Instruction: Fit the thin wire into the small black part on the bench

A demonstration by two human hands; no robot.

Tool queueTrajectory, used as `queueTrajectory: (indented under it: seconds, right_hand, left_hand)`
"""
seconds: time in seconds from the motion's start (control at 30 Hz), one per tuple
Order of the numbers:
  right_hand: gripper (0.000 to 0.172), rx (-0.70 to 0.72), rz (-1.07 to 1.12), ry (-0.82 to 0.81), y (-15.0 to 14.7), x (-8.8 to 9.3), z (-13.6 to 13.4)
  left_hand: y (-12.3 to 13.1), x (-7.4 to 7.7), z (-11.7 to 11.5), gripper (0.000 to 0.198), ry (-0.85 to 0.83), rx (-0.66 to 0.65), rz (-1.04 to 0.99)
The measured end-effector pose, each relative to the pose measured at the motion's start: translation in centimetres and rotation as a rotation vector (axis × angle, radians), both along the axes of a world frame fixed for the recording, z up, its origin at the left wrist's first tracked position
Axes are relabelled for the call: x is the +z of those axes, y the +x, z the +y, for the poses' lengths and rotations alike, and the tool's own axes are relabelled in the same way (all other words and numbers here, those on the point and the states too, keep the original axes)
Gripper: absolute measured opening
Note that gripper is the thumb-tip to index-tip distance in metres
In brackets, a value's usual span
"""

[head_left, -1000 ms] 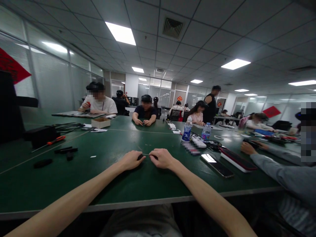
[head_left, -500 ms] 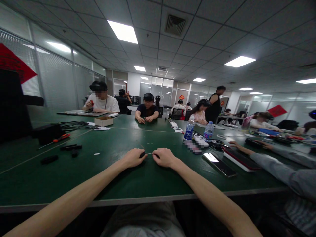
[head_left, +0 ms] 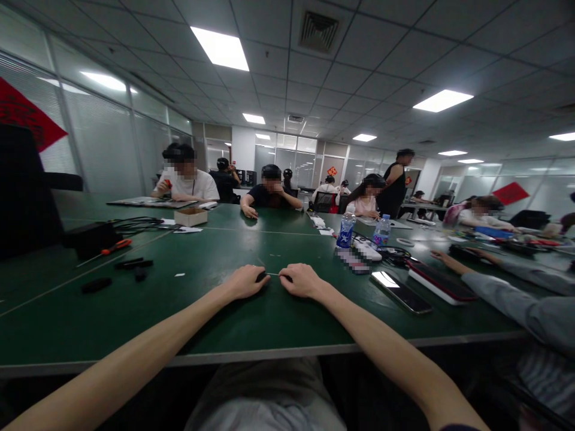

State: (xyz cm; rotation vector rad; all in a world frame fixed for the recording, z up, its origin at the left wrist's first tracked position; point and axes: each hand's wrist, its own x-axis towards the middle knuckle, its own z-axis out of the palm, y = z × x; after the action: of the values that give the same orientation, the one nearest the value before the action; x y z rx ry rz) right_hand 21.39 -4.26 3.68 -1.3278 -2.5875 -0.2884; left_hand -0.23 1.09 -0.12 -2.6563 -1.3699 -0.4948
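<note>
Head view: we hold both hands close together on the green counter (head_left: 269, 323).

Our left hand (head_left: 245, 282) is curled, gripping a small black object (head_left: 261, 276). A thin wire (head_left: 272, 274) runs from it to our right hand (head_left: 302, 281), which is partly closed on the wire's far end. A smartphone (head_left: 399, 292) lies farther right; an orange-handled screwdriver (head_left: 115, 246) lies well left.

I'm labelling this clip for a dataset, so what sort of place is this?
Likely an office-style assembly workroom: a long green workbench, a red-handled screwdriver and black cables, under a tiled ceiling.
</note>
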Motion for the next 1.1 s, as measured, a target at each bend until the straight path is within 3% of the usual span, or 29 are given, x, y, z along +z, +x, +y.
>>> queueTrajectory:
  seconds: [0.4,0.57,0.63,0.93,1.1]
  right_hand:
    - [0.03,0.15,0.062,0.078,0.9,-1.1,0.6]
    - [0.029,0.355,0.093,0.108,-1.1,-1.2,-0.6]
    - [0.027,0.374,0.105,0.126,-1.8,-1.2,-0.7]
    - [0.037,0.072,0.064,0.097,1.0,-1.2,1.5]
    - [0.041,-0.006,-0.002,0.07,0.2,-1.1,1.1]
  left_hand:
    - [0.2,0.0,-0.3,0.051,-0.003,0.004,0.063]
    - [0.2,-0.1,0.1,0.052,-0.052,0.076,0.059]
    - [0.1,0.1,0.0,0.051,-0.056,0.07,0.08]
    - [0.2,0.5,-0.9,0.056,-0.021,0.069,0.073]
    - [0.2,0.6,-1.2,0.055,-0.023,0.047,0.078]
